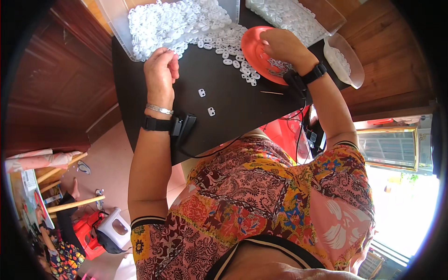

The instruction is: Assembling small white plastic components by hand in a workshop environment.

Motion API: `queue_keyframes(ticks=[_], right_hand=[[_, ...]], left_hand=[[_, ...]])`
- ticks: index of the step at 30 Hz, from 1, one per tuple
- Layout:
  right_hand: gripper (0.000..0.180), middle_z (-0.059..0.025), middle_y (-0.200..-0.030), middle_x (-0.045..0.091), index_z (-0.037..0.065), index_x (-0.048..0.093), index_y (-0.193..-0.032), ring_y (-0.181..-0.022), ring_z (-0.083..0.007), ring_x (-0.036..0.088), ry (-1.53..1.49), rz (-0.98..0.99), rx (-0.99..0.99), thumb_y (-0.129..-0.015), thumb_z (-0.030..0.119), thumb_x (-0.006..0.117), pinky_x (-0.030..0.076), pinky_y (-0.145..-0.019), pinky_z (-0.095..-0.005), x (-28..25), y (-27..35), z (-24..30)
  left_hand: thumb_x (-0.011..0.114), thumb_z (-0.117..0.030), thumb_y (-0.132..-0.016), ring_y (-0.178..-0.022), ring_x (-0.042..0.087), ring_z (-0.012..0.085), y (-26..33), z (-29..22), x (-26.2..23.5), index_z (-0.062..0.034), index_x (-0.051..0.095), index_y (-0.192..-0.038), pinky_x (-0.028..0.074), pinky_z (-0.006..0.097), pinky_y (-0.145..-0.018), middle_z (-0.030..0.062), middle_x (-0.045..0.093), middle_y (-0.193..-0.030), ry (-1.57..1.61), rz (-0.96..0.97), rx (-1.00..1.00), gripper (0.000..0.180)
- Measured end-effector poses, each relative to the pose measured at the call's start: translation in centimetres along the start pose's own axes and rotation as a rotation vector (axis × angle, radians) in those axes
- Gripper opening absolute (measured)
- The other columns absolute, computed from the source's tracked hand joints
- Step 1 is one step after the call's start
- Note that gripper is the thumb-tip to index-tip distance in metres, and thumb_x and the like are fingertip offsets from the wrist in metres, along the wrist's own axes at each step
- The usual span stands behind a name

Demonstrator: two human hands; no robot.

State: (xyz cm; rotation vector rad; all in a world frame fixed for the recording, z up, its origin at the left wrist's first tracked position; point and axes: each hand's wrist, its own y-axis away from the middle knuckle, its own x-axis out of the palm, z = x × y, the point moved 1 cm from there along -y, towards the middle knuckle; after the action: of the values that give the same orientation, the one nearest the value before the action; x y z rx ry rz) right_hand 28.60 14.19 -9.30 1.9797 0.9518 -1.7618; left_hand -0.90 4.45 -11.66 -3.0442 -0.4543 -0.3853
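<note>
My left hand (161,70) hovers over the black table (224,107) at the near edge of a heap of small white plastic pieces (219,39). Its fingers are pinched together on one small white piece. My right hand (282,44) lies over a red plate (252,46) that holds more white pieces, with its fingertips bent down among them; what they grip is hidden. Both wrists wear black bands. Two single white pieces (206,102) lie apart on the table near my left wrist.
A clear tray (116,28) full of white pieces stands at the far left, another clear tray (326,18) at the far right, and a clear scoop-like dish (350,60) beside it. A thin stick (271,92) lies near the plate. Black cables hang off the table's near edge.
</note>
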Motion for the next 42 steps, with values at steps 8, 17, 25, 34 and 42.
queue_keyframes(ticks=[8,17,25,34,42], right_hand=[[0.013,-0.0113,-0.074,0.061,0.006,0.059,-0.074,-0.076,-0.0313,0.059,-0.081,-0.132,-0.034,-0.076,0.016,0.051,0.047,-0.067,-0.0426,-2.9,-1.7,2.6],[0.016,-0.009,-0.087,0.061,0.01,0.063,-0.093,-0.084,-0.0295,0.06,-0.193,-0.059,-0.253,-0.08,0.015,0.054,0.047,-0.073,-0.0393,-1.3,-8.7,8.5],[0.015,-0.0093,-0.086,0.06,0.01,0.062,-0.092,-0.081,-0.0292,0.06,-0.112,0.084,-0.291,-0.078,0.009,0.057,0.047,-0.069,-0.0387,0.4,-11.5,9.9],[0.01,-0.0105,-0.077,0.061,0.007,0.059,-0.08,-0.077,-0.0302,0.06,-0.19,0.042,-0.36,-0.074,0.014,0.061,0.046,-0.066,-0.0398,0.1,-10.9,10.3],[0.017,-0.0057,-0.072,0.061,0.002,0.06,-0.082,-0.063,-0.0108,0.056,-1.15,0.144,0.036,-0.076,0.016,0.068,0.046,-0.057,-0.0237,-2.7,-9.4,10.8]], left_hand=[[0.053,-0.016,-0.08,-0.04,0.041,0.0081,-0.3,0.1,-0.6,-0.0043,0.057,-0.073,0.025,0.021,-0.036,0.0011,0.05,-0.054,0.034,-0.025,-0.01,0.015],[0.053,-0.016,-0.08,-0.04,0.041,0.0086,-0.5,0.2,-0.7,-0.0037,0.057,-0.074,0.026,0.021,-0.036,0.0019,0.052,-0.057,0.025,-0.024,0.006,0.015],[0.054,-0.01,-0.079,-0.047,0.047,0.0071,-0.5,0.2,-0.5,-0.0012,0.057,-0.077,0.035,0.021,-0.038,0.004,0.057,-0.066,0.103,-0.02,-0.023,0.01],[0.053,-0.009,-0.079,-0.047,0.047,0.0074,-0.4,-0.1,-0.4,-0.0002,0.058,-0.078,0.035,0.021,-0.038,0.0041,0.057,-0.066,0.078,-0.012,-0.023,0.01],[0.053,-0.01,-0.08,-0.046,0.046,0.0072,-0.4,-0.3,-0.3,-0.0013,0.058,-0.077,0.034,0.021,-0.038,0.0033,0.056,-0.063,0.119,0.002,-0.018,0.011]])
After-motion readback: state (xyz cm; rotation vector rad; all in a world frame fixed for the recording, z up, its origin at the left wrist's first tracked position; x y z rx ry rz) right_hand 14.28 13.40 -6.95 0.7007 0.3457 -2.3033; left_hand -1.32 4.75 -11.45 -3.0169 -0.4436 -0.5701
